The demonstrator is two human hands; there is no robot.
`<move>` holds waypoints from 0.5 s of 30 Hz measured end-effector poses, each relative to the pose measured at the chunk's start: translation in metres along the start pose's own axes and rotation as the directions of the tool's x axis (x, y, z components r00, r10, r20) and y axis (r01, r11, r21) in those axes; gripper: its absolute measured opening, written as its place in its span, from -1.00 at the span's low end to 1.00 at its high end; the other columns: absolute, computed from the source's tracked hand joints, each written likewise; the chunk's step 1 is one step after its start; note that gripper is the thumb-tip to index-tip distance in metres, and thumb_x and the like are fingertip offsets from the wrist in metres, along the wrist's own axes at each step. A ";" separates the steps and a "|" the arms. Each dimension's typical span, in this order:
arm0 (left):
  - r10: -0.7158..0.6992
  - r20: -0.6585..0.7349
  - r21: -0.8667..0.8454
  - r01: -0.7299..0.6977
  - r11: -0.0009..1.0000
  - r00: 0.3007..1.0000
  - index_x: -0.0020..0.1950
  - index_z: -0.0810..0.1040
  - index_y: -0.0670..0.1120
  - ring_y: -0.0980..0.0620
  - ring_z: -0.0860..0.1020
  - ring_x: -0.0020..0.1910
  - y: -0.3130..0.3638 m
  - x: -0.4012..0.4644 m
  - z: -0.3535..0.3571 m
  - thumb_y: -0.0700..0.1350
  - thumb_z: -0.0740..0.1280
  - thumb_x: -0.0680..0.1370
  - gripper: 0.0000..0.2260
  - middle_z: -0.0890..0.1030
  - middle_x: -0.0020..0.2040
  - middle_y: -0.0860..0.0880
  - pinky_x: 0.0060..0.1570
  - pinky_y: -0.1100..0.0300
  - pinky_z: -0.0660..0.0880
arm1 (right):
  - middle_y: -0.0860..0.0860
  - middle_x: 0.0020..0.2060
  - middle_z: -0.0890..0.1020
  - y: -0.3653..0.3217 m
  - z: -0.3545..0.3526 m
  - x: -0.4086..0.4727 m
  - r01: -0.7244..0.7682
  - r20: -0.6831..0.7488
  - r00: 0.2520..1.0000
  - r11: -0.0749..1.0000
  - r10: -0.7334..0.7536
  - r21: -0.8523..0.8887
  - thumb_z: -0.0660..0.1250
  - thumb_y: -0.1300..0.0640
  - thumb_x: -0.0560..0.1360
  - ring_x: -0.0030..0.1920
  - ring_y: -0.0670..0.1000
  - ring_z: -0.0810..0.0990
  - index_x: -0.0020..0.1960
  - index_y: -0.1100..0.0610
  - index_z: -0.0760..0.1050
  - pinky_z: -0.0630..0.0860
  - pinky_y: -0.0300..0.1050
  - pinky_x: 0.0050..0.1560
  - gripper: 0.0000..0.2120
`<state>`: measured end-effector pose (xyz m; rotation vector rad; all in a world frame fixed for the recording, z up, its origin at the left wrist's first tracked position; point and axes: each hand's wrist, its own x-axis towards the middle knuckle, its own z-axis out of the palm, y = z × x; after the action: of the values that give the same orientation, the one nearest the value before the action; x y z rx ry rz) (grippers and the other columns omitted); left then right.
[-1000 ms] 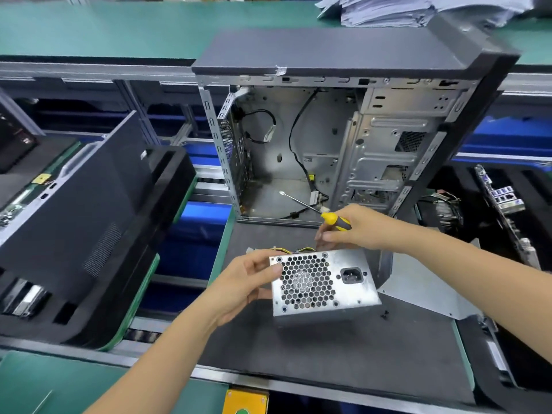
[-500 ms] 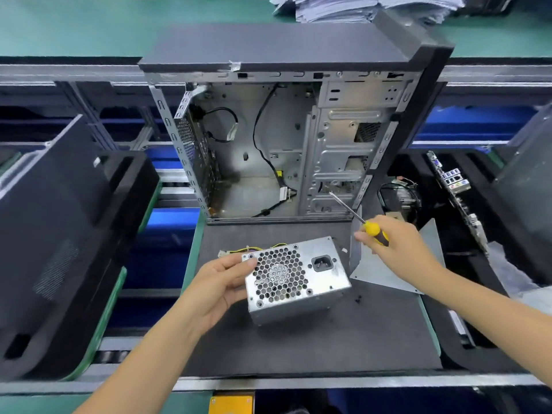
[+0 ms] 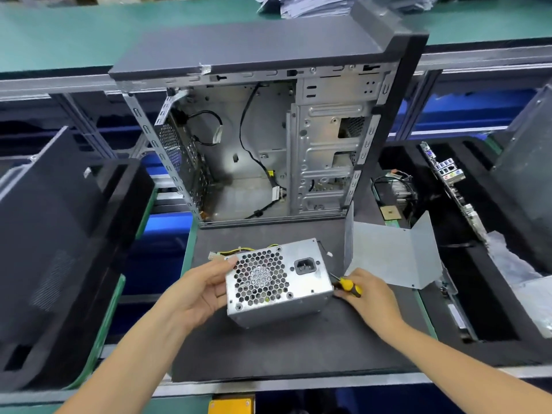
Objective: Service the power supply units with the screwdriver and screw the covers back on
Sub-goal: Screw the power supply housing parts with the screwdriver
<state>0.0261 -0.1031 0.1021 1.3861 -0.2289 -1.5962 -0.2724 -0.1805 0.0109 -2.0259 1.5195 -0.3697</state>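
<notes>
L hand (image 3: 199, 289) gripped the left side of the PSU (image 3: 276, 282), fingers curled round its edge, unit tilted on the dark mat (image 3: 268, 351) in front of the open PC case (image 3: 268, 144). R hand (image 3: 369, 297) held the yellow/black screwdriver (image 3: 348, 286), fingers wrapped round the handle, tip against the PSU's right side.

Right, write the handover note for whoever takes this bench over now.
Left hand: grips the power supply unit by its left side, holding it tilted on the dark mat.
Right hand: holds the yellow-handled screwdriver, shaft pointed at the unit's right side.
Open computer case stands behind; a bent metal cover lies right of the unit.
Done: unit is out of the case.
Left: service it and screw the cover back on.
</notes>
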 end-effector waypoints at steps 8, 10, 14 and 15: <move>-0.029 0.015 -0.039 0.029 0.999 0.999 -0.09 0.69 -0.27 -0.16 0.71 -0.16 0.001 -0.011 -0.008 -0.24 0.43 0.34 -0.81 0.68 -0.02 -0.29 -0.26 -0.01 0.66 | -0.14 -0.23 0.57 0.003 -0.002 0.007 0.058 0.016 0.998 0.996 -0.057 -0.073 0.43 0.13 0.43 -0.18 -0.04 0.54 -0.09 -0.14 0.62 0.43 -0.13 -0.28 -0.84; -0.029 0.031 -0.094 0.032 0.995 0.999 -0.13 0.69 -0.26 -0.18 0.70 -0.14 0.001 -0.012 -0.009 -0.24 0.42 0.36 -0.86 0.68 0.00 -0.30 -0.23 -0.05 0.66 | -0.13 -0.21 0.57 0.003 -0.003 0.009 0.072 0.052 0.996 0.995 -0.068 -0.070 0.43 0.17 0.43 -0.16 -0.04 0.54 -0.06 -0.14 0.62 0.47 -0.11 -0.23 -0.80; -0.002 0.091 -0.153 0.016 0.988 0.996 -0.03 0.67 -0.28 -0.19 0.70 -0.06 -0.002 -0.010 -0.016 -0.21 0.39 0.42 -0.80 0.66 0.06 -0.30 -0.22 -0.02 0.65 | -0.11 -0.17 0.58 0.001 -0.004 0.009 0.104 0.081 0.992 0.992 -0.098 -0.077 0.44 0.24 0.43 -0.13 -0.01 0.56 0.06 -0.06 0.64 0.50 -0.06 -0.15 -0.72; 0.003 0.105 -0.159 0.014 0.987 0.994 -0.01 0.67 -0.28 -0.18 0.70 -0.05 -0.002 -0.009 -0.017 -0.20 0.39 0.42 -0.79 0.67 0.06 -0.30 -0.22 0.00 0.65 | -0.09 -0.17 0.58 0.001 -0.005 0.008 0.107 0.077 0.992 0.992 -0.101 -0.071 0.44 0.26 0.42 -0.13 0.01 0.56 0.08 -0.03 0.64 0.51 -0.04 -0.13 -0.71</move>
<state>0.0377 -0.0878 0.1012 1.1824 -0.1564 -1.6567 -0.2730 -0.1898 0.0131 -2.1589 1.4061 -0.2797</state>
